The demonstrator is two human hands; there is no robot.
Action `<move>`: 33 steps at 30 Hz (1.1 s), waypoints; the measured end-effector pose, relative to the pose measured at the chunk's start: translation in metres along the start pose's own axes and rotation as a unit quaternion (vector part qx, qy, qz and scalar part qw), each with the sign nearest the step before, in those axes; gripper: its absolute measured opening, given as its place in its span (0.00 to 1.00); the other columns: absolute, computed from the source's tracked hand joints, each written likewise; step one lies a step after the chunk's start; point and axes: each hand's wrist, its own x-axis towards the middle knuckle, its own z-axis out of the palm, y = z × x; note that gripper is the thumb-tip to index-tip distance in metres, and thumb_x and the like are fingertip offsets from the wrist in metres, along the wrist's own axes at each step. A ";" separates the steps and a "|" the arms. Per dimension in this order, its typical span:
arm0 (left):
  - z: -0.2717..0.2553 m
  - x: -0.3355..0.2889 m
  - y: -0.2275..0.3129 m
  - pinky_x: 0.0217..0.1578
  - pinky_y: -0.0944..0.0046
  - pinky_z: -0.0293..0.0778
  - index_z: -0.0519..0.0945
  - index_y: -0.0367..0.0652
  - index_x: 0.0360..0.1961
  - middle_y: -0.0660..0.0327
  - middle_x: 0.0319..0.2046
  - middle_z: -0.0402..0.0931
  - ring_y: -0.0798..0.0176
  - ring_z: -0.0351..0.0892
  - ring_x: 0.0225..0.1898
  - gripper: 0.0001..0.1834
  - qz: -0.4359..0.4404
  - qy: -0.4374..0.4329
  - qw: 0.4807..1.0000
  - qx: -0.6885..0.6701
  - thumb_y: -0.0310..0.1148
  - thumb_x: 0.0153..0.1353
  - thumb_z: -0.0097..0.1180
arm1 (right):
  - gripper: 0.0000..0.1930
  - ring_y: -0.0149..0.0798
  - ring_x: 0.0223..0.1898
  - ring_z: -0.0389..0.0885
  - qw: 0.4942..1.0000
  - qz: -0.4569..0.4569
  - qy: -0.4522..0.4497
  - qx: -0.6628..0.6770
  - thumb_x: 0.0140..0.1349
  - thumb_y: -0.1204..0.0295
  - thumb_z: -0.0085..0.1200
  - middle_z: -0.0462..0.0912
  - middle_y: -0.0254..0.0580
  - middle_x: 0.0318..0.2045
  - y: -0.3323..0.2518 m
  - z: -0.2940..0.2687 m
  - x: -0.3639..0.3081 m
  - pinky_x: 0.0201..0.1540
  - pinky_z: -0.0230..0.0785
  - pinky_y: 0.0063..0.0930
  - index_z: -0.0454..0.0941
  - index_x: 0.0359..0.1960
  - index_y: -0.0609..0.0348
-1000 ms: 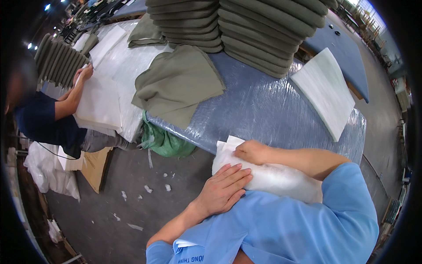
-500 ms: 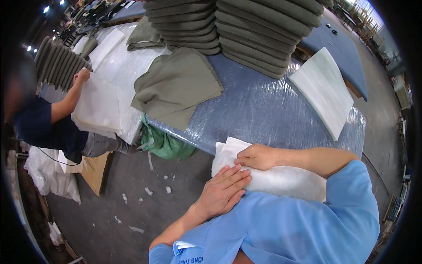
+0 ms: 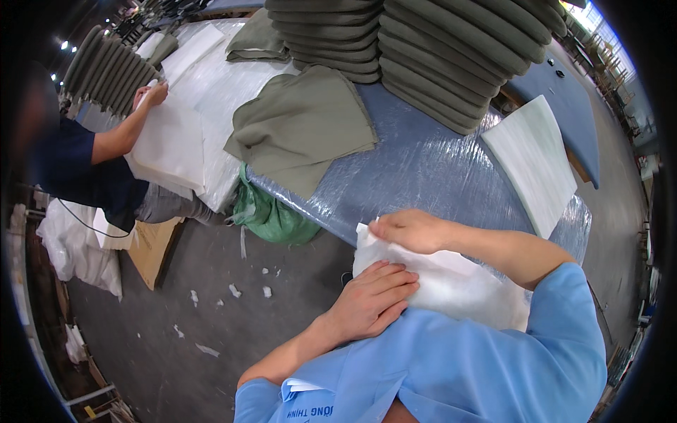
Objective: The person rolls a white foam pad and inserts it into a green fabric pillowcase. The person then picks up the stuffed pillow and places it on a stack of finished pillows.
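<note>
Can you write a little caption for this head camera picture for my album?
Left hand and right hand press a white padded piece at the plastic-wrapped table edge.

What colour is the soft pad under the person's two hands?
White; the pad shows best in the head view, under the left hand and right hand.

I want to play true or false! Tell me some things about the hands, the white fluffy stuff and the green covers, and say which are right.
1. Both hands rest on the white padding. True: the left hand and the right hand both lie on it.
2. The green cloth lies on the floor. False: it lies spread on the plastic-wrapped table.
3. Green cushions are stacked at the back of the table. True.
4. The green bag sits on top of the cushions. False: it is tucked low beside the table edge.
5. Another person's hand touches a white sheet. True.
</note>
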 end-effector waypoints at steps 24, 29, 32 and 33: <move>0.040 -0.021 -0.054 0.79 0.54 0.49 0.54 0.32 0.81 0.41 0.81 0.54 0.45 0.51 0.83 0.36 -0.244 0.161 0.927 -0.235 0.37 0.79 0.45 | 0.27 0.46 0.34 0.86 0.991 0.128 0.032 0.022 0.80 0.50 0.47 0.88 0.54 0.35 0.062 0.049 0.027 0.43 0.77 0.42 0.87 0.45 0.65; 0.033 -0.022 -0.051 0.80 0.54 0.46 0.48 0.31 0.82 0.41 0.83 0.47 0.44 0.46 0.84 0.39 -0.224 0.120 0.944 -0.210 0.38 0.78 0.46 | 0.22 0.35 0.19 0.77 0.957 0.243 0.059 0.148 0.81 0.54 0.48 0.83 0.44 0.27 0.083 0.030 0.023 0.26 0.71 0.37 0.84 0.44 0.62; 0.032 -0.024 -0.051 0.80 0.55 0.46 0.44 0.30 0.82 0.39 0.83 0.43 0.43 0.44 0.84 0.41 -0.204 0.108 0.951 -0.204 0.38 0.78 0.46 | 0.26 0.43 0.28 0.82 0.964 0.191 0.037 0.182 0.79 0.48 0.47 0.83 0.45 0.31 0.078 0.015 0.015 0.30 0.74 0.47 0.82 0.50 0.60; 0.032 -0.024 -0.052 0.80 0.55 0.46 0.43 0.29 0.82 0.39 0.83 0.42 0.43 0.43 0.84 0.41 -0.200 0.104 0.953 -0.200 0.38 0.78 0.45 | 0.27 0.44 0.31 0.83 0.963 0.204 0.017 0.173 0.79 0.47 0.46 0.84 0.47 0.33 0.068 0.013 0.012 0.33 0.75 0.47 0.83 0.51 0.60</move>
